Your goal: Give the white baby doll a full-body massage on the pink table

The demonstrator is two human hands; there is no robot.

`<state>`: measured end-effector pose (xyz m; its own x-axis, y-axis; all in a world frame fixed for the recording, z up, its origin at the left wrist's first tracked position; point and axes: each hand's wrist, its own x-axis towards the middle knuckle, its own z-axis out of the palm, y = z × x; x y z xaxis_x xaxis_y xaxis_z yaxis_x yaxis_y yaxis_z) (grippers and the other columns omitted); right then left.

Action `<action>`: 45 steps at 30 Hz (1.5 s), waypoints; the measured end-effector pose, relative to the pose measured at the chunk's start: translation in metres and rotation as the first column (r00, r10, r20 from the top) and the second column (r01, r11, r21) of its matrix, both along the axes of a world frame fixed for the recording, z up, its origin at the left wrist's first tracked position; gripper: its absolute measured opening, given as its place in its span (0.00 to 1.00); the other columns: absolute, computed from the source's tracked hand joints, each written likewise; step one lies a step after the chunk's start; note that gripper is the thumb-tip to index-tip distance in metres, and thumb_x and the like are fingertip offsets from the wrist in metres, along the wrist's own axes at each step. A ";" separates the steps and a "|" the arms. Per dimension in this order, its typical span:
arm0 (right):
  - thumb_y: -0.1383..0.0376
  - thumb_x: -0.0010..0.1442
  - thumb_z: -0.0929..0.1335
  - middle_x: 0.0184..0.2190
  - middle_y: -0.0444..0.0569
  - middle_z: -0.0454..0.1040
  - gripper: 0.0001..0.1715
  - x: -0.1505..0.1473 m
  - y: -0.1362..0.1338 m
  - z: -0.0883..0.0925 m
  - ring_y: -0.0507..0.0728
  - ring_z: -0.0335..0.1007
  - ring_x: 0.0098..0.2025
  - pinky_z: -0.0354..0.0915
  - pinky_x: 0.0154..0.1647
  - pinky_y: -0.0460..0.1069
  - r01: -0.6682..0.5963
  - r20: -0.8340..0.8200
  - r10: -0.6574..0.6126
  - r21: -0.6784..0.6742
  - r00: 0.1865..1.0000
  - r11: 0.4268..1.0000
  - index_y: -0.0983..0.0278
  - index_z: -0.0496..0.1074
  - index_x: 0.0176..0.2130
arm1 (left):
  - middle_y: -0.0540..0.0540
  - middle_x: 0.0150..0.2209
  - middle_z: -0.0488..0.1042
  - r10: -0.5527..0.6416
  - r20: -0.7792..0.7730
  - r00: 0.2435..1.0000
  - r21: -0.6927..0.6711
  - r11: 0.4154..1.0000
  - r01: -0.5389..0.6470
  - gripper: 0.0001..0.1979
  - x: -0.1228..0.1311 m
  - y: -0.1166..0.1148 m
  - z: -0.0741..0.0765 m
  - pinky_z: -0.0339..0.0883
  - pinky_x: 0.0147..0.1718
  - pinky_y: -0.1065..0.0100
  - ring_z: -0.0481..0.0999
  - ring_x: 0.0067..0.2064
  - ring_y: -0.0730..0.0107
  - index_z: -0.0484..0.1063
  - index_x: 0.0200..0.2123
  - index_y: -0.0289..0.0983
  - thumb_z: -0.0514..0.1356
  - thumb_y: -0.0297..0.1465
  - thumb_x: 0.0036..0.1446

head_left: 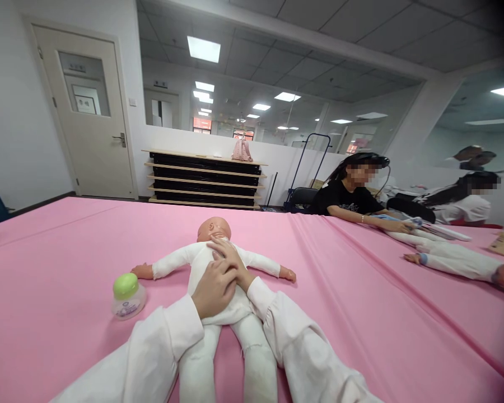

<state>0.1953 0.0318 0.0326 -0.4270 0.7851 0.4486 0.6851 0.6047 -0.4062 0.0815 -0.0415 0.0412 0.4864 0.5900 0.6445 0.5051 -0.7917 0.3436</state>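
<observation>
A baby doll (201, 263) in a white cloth body lies stretched out on the pink-covered table, its head away from me and turned to the side, arms spread. My right hand (231, 258) rests on the upper torso with its fingers extended towards the neck. Lower on the torso lies my left hand (215, 288), fingers slightly bent and apart, the tips against my right hand. Neither hand grasps anything. To the left, near one doll hand, stands a clear jar with a green lid (128, 296).
The pink cover (340, 324) has folds running along the right. Across the table, a person in black (348, 193) handles another doll (457, 260); someone in white (466, 204) is farther right. A stack of boards (205, 176) with a pink backpack (241, 150) stands beyond the table.
</observation>
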 end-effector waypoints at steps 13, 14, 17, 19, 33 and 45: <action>0.58 0.67 0.52 0.56 0.45 0.31 0.28 0.017 -0.010 -0.013 0.48 0.27 0.64 0.33 0.66 0.58 0.207 0.061 -0.200 -0.122 0.978 0.971 0.53 0.47 0.65 | 0.47 0.63 0.48 0.585 -0.048 0.809 -0.244 0.779 -0.578 0.23 -0.007 0.008 -0.007 0.46 0.58 0.41 0.46 0.64 0.57 0.58 0.56 0.42 0.43 0.35 0.58; 0.57 0.67 0.52 0.56 0.45 0.30 0.29 0.022 -0.013 -0.015 0.49 0.26 0.64 0.32 0.65 0.59 0.217 0.086 -0.207 -0.134 0.975 0.967 0.52 0.45 0.65 | 0.48 0.63 0.47 0.590 -0.064 0.805 -0.252 0.771 -0.585 0.23 -0.008 0.008 -0.007 0.46 0.58 0.41 0.45 0.64 0.58 0.56 0.57 0.42 0.43 0.35 0.58; 0.56 0.68 0.50 0.56 0.45 0.28 0.30 0.042 -0.019 -0.026 0.50 0.23 0.64 0.32 0.65 0.59 0.266 0.153 -0.240 -0.190 0.959 0.945 0.53 0.41 0.66 | 0.49 0.63 0.45 0.578 -0.095 0.811 -0.270 0.769 -0.580 0.24 -0.009 0.007 -0.007 0.45 0.59 0.43 0.43 0.65 0.59 0.53 0.59 0.42 0.42 0.36 0.58; 0.56 0.68 0.49 0.56 0.45 0.27 0.30 0.056 -0.021 -0.035 0.49 0.21 0.64 0.32 0.66 0.58 0.290 0.199 -0.249 -0.214 0.948 0.933 0.54 0.40 0.67 | 0.49 0.64 0.44 0.567 -0.106 0.817 -0.279 0.771 -0.572 0.25 -0.010 0.007 -0.007 0.45 0.59 0.43 0.43 0.65 0.59 0.52 0.59 0.43 0.41 0.36 0.58; 0.45 0.65 0.47 0.51 0.51 0.49 0.42 0.076 -0.014 -0.069 0.40 0.44 0.58 0.48 0.68 0.40 0.221 -0.105 -0.214 0.060 0.971 0.974 0.72 0.67 0.53 | 0.46 0.32 0.71 0.192 -0.128 0.973 0.351 0.926 -0.137 0.10 -0.013 -0.024 -0.012 0.64 0.35 0.65 0.68 0.38 0.68 0.68 0.33 0.35 0.50 0.22 0.51; 0.57 0.65 0.49 0.42 0.48 0.59 0.32 0.063 -0.041 -0.037 0.35 0.53 0.48 0.57 0.55 0.33 0.024 -0.151 0.012 0.231 0.989 0.973 0.72 0.72 0.38 | 0.49 0.25 0.63 -0.076 -0.258 0.963 0.428 0.885 0.185 0.04 -0.010 -0.029 -0.008 0.53 0.26 0.69 0.60 0.30 0.73 0.61 0.24 0.35 0.52 0.22 0.44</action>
